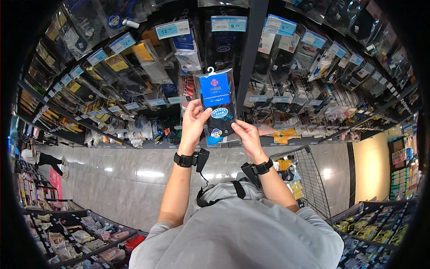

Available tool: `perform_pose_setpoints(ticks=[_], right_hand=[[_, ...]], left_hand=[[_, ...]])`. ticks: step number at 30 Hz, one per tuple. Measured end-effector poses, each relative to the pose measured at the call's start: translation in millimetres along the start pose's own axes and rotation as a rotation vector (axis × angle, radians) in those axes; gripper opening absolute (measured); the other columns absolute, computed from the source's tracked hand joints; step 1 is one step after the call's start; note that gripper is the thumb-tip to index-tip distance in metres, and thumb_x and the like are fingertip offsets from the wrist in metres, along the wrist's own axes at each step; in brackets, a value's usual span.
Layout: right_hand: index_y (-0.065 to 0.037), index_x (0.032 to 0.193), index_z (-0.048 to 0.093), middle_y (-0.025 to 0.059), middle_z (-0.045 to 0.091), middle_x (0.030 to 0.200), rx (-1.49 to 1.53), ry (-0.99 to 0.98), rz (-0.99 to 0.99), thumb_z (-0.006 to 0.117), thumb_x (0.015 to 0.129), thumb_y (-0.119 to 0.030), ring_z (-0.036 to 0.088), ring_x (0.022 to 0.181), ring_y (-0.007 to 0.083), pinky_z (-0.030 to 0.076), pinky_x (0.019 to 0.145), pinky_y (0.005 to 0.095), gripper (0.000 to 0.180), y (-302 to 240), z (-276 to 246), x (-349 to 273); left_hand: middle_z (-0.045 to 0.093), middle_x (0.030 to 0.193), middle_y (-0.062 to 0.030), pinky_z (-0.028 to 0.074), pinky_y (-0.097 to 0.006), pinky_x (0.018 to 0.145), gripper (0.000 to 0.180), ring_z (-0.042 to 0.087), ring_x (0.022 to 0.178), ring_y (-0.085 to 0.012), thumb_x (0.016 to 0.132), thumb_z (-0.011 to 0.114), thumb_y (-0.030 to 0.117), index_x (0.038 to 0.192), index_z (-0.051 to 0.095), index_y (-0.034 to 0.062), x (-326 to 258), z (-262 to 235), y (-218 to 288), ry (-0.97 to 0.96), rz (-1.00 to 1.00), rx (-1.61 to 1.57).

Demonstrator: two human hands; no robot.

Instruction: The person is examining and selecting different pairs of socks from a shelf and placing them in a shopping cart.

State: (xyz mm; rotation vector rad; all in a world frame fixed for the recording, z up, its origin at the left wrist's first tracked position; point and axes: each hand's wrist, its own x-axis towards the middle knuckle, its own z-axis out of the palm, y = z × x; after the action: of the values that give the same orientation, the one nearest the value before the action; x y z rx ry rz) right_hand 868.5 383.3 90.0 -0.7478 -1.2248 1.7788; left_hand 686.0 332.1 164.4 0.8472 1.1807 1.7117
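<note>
Between my hands is a clear packet of dark socks (220, 117), upright in front of the shelves. It has a blue header card, a white hook at its top and round blue-and-white stickers. My left hand (193, 121) grips its left edge, thumb on the front. Lower down on the right edge, my right hand (247, 136) pinches the plastic between thumb and fingers. Both hands are closed on the packet, and some fingertips are hidden behind it. A black strap with a small device (202, 158) circles my left wrist, and a similar one (253, 170) my right.
Hanging packets (150, 54) and blue-and-white price tags (172, 29) fill the racks ahead, split by a dark upright post (249, 58). To my right stands a wire shopping cart (316, 175) holding packets. Low bins (83, 237) lie behind me; another person (45, 160) is far left.
</note>
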Motion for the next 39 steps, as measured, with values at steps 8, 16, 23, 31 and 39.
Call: perform_pose_setpoints(ticks=[8, 16, 23, 31, 39], right_hand=[[0.003, 0.118, 0.051, 0.0072, 0.063, 0.099, -0.116, -0.019, -0.098, 0.067, 0.085, -0.008, 0.060, 0.092, 0.0106, 0.049, 0.080, 0.0230, 0.039, -15, 18, 4], [0.003, 0.117, 0.050, 0.0093, 0.061, 0.103, -0.117, -0.071, -0.056, 0.066, 0.085, -0.006, 0.059, 0.091, 0.0104, 0.049, 0.078, 0.0233, 0.037, 6, 10, 20], [-0.005, 0.137, 0.036, 0.0135, 0.056, 0.113, -0.368, 0.027, -0.304, 0.066, 0.083, -0.007, 0.060, 0.085, 0.0122, 0.050, 0.073, 0.0253, 0.062, -18, 35, 63], [-0.006, 0.143, 0.020, 0.0208, 0.041, 0.135, -0.041, -0.034, -0.212, 0.064, 0.086, -0.011, 0.057, 0.106, 0.0203, 0.049, 0.082, 0.0322, 0.072, -72, 56, 96], [-0.004, 0.141, 0.025, 0.0195, 0.042, 0.133, -0.025, -0.054, -0.259, 0.064, 0.085, -0.010, 0.057, 0.105, 0.0203, 0.049, 0.083, 0.0321, 0.068, -100, 59, 109]], left_hand=[[0.064, 0.096, -0.0087, 0.049, -0.022, 0.072, 0.039, 0.061, 0.085, -0.0108, 0.083, 0.066, 0.000, 0.117, 0.046, -0.0012, 2, -16, -10, 0.052, -0.039, 0.041], [0.064, 0.093, -0.0075, 0.048, -0.022, 0.069, 0.039, 0.061, 0.081, -0.0102, 0.083, 0.067, 0.003, 0.116, 0.048, 0.0005, 4, -28, -29, 0.072, -0.098, 0.030], [0.064, 0.092, -0.0074, 0.047, -0.021, 0.072, 0.034, 0.059, 0.083, -0.0085, 0.081, 0.069, 0.002, 0.110, 0.052, 0.0001, 57, -10, -1, 0.033, 0.215, 0.135], [0.068, 0.092, -0.0101, 0.047, -0.021, 0.073, 0.035, 0.062, 0.084, -0.0098, 0.081, 0.069, 0.007, 0.113, 0.056, 0.0006, 119, 3, 55, -0.057, 0.438, 0.388], [0.068, 0.094, -0.0141, 0.049, -0.023, 0.073, 0.037, 0.063, 0.084, -0.0120, 0.080, 0.071, 0.010, 0.112, 0.056, -0.0024, 145, 10, 71, -0.095, 0.458, 0.291]])
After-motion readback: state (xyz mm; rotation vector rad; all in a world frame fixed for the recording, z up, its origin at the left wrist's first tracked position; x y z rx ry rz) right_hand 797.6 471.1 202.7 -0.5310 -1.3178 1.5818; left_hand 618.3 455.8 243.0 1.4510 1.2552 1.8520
